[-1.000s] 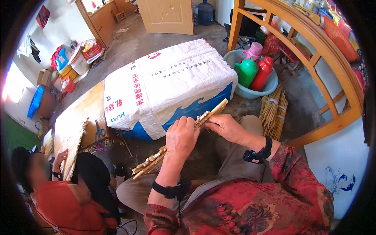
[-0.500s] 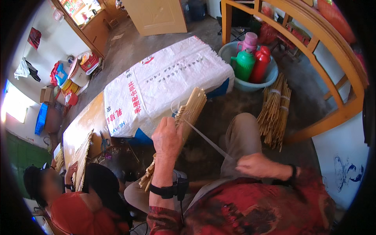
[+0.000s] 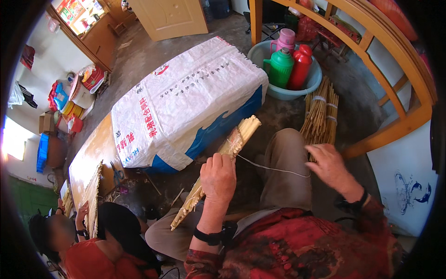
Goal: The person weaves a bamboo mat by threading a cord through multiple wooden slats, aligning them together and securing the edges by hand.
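My left hand [image 3: 217, 180] is closed round a long bundle of pale stalks [image 3: 244, 132], which lies slantwise over my lap. Its far end is wrapped with a thin string near the cut tips. From that wrapping the string [image 3: 274, 168] runs slack over my right knee and curls close below my right hand. My right hand [image 3: 331, 168] hovers beyond the knee, fingers stretched and parted, slightly blurred; the string's end beside its fingertips is hard to make out.
A low table [image 3: 88, 151] with a white woven sack [image 3: 186, 102] stands ahead, scissors [image 3: 117, 174] on it. A co-worker [image 3: 93, 251] at left holds another bundle. Tied stalk bundles [image 3: 320, 114] lie right, near a basin [image 3: 306, 93] of thermos flasks and a wooden frame [image 3: 399, 111].
The string was taut towards my right hand and now hangs slack. My right hand has risen to the right and its fingers have parted. The bundle and left hand have shifted right and nearer.
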Tool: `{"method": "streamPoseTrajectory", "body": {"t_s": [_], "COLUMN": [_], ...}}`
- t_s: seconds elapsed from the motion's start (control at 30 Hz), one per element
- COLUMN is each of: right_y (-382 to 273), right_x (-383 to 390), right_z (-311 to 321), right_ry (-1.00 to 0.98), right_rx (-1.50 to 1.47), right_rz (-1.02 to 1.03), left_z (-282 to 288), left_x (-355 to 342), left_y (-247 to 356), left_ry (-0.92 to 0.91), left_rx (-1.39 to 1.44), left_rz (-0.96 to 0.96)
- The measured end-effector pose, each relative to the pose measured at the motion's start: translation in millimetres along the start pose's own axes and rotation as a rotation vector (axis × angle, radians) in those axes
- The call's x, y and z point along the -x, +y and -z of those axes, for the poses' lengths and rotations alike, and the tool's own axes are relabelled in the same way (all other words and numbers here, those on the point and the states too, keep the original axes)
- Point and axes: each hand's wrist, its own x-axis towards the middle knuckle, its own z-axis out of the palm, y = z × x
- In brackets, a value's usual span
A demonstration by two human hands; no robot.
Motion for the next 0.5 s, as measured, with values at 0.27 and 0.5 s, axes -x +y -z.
{"method": "streamPoseTrajectory", "body": {"t_s": [0.27, 0.5], "right_y": [-65.8, -51.1], "right_x": [-66.1, -50.9], "right_z": [-90.9, -63.4], "right_ry": [-0.218, -0.064], "right_rx": [-0.966, -0.49], "right_rz": [-0.139, 0.325], "left_z": [-0.6, -2.0], "left_x": [11.1, 14.9], "left_y": [11.4, 20.1], "left_ry": [0.011, -0.079], "left_rx": [-0.016, -0.021], "left_rz": [-0.071, -0.057]}}
